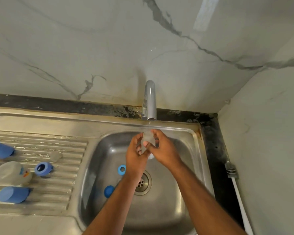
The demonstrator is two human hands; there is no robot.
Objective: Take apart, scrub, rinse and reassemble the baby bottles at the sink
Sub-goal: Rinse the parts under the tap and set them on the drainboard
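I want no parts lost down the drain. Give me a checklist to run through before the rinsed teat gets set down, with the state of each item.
1. Water running: a thin stream falls from the tap onto the clear teat: ok.
2. Grip: left hand and right hand both pinch the teat: ok.
3. Teat free of soap: too blurred to judge: cannot tell.
4. Loose parts in the sink: a blue ring and a blue cap lie near the drain: not ok.
5. Room on the drainboard: bare ribs beside the bottle and blue collar: ok.
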